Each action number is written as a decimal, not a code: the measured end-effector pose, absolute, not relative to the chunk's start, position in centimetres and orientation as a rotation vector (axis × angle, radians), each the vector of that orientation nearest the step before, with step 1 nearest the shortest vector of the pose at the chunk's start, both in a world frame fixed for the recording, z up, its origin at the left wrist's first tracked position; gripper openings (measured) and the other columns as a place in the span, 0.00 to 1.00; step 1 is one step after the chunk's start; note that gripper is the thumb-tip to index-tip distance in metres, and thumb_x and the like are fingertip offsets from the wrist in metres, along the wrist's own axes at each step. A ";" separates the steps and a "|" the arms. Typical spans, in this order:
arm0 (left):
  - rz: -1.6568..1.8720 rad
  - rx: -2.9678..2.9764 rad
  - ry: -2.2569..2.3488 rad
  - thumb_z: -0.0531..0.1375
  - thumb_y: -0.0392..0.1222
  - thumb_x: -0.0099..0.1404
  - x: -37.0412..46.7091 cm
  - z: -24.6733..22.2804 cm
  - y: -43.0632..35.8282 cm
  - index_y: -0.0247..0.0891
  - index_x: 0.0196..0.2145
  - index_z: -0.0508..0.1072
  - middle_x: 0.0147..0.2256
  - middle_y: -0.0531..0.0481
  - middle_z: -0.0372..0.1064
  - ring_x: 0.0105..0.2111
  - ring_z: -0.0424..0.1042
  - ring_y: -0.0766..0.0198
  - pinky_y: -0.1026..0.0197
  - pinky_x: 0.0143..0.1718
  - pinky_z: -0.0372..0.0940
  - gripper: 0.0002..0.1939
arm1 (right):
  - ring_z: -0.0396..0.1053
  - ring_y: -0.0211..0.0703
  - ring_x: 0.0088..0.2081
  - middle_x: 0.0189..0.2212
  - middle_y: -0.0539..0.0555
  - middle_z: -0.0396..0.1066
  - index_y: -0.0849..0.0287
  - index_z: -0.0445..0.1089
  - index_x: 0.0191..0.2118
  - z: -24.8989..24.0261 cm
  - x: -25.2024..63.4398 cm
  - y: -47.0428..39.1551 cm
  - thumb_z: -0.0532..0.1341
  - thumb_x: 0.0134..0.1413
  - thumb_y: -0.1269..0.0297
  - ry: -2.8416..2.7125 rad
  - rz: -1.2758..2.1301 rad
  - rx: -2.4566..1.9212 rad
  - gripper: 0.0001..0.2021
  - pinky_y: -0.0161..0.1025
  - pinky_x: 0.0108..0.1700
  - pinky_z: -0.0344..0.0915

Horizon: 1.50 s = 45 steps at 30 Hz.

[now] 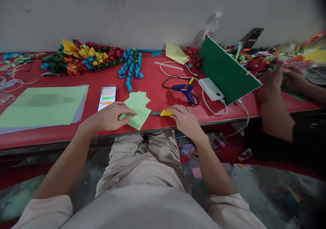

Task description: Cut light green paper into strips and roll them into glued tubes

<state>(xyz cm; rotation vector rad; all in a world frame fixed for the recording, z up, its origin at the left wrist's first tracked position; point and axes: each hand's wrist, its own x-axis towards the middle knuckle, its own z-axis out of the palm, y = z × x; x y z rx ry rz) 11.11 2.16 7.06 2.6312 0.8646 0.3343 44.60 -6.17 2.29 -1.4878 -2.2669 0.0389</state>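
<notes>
I've got my L hand (pixel 111 116) on the light green paper pieces (pixel 137 105), thumb & index finger pinched on their L edge. Pieces overlap w/ pointed corners sticking out, near the front edge of the red table (pixel 152 83), roughly centered b/w my hands. My R hand (pixel 187 122) has its fingers closed on the yellow end of a utility knife (pixel 166 113); the grey part points L toward the paper. Can't tell if its tip touches the paper.

Just behind my L hand is a lit smartphone (pixel 107 97), screen up. Farther L, a stack of paper sheets (pixel 43 105), light green on top, lies flat. Toward the wall: a multicolor paper garland (pixel 84 57), w/ blue paper chains (pixel 130 64) at its R end.

Behind my R hand, a blue hot-glue gun (pixel 187 92) lies on its side, w/ a white power bank (pixel 211 89) just to its R, cable plugged in. Next to that, a green board (pixel 226 73) stands tilted, & a clear plastic bottle (pixel 211 25) is behind it. Far R, a co-worker's hands (pixel 275 76) are over the table near more colored paper bits; can't make out what they hold.
</notes>
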 end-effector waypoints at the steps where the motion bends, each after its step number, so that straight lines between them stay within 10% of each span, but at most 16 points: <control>1: 0.308 2.602 0.924 0.55 0.46 0.72 11.2 6.9 1.8 0.48 0.51 0.78 0.47 0.53 0.79 0.48 0.77 0.57 0.53 0.54 0.68 0.15 | 0.67 0.55 0.57 0.53 0.59 0.72 0.55 0.67 0.59 2.2 44.6 -6.1 0.53 0.67 0.71 -2.272 0.057 -1.485 0.18 0.52 0.56 0.63; 8: 0.479 2.806 1.262 0.51 0.48 0.75 16.4 3.8 -1.3 0.34 0.63 0.67 0.60 0.34 0.67 0.61 0.65 0.44 0.42 0.59 0.64 0.25 | 0.69 0.54 0.51 0.50 0.59 0.73 0.55 0.69 0.53 2.7 44.2 -5.9 0.58 0.67 0.60 -2.222 0.089 -1.524 0.12 0.51 0.52 0.65; 16: 0.341 2.793 1.218 0.49 0.44 0.76 15.3 2.1 -1.7 0.50 0.68 0.60 0.73 0.45 0.44 0.73 0.42 0.43 0.32 0.69 0.45 0.25 | 0.69 0.54 0.52 0.49 0.58 0.73 0.54 0.70 0.52 2.1 44.4 -5.6 0.59 0.66 0.60 -2.214 0.130 -1.471 0.11 0.52 0.53 0.64; 32: 0.404 2.787 1.222 0.48 0.46 0.76 15.2 1.6 -1.8 0.29 0.73 0.44 0.74 0.33 0.33 0.73 0.39 0.45 0.41 0.72 0.45 0.34 | 0.70 0.53 0.50 0.48 0.57 0.74 0.54 0.71 0.50 1.9 43.4 -4.7 0.59 0.66 0.58 -2.204 0.121 -1.454 0.11 0.50 0.52 0.63; 45: 0.406 2.764 1.187 0.49 0.47 0.75 15.1 1.7 -1.8 0.28 0.70 0.49 0.73 0.30 0.37 0.73 0.40 0.46 0.41 0.72 0.46 0.32 | 0.70 0.54 0.51 0.48 0.57 0.74 0.54 0.71 0.50 2.1 42.9 -3.5 0.59 0.66 0.57 -2.222 0.119 -1.441 0.12 0.52 0.52 0.63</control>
